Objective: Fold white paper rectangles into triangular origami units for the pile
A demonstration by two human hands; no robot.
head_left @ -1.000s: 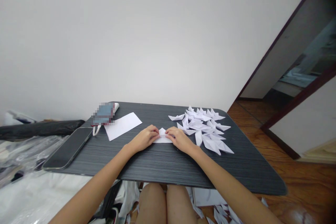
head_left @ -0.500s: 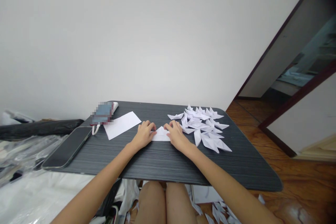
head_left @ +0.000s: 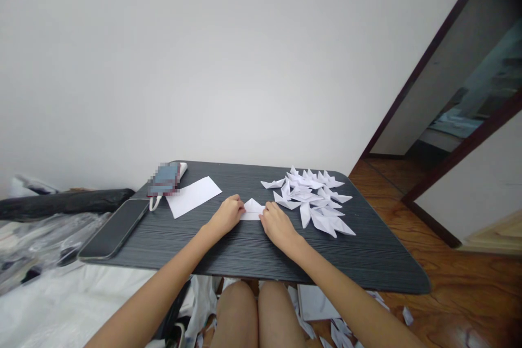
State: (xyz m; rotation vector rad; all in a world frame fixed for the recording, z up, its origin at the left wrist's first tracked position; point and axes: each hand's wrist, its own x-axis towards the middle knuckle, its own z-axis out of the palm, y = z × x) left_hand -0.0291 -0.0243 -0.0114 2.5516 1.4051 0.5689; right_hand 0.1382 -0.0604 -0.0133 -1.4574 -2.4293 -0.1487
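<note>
A partly folded white paper point(head_left: 252, 211), with a pointed top and a straight band along its lower edge, lies on the dark table point(head_left: 228, 258). My left hand point(head_left: 229, 213) pinches its left end, fingers curled together. At the right end, my right hand point(head_left: 277, 221) grips the paper between thumb and bent fingers. To the right is a pile of folded white paper boats point(head_left: 305, 190), several of them overlapping. A flat stack or sheet of white paper point(head_left: 194, 196) rests left of my hands.
A phone point(head_left: 116, 230) lies at the table's left edge, near a blurred-out device point(head_left: 166, 178) with a white cable point(head_left: 155, 203). Folded papers point(head_left: 341, 331) and a white box point(head_left: 316, 303) are on the floor below. A wall stands behind the table.
The fingers of both hands have closed down onto the paper's ends, where they were more raised and arched before. The camera view has shifted slightly.
</note>
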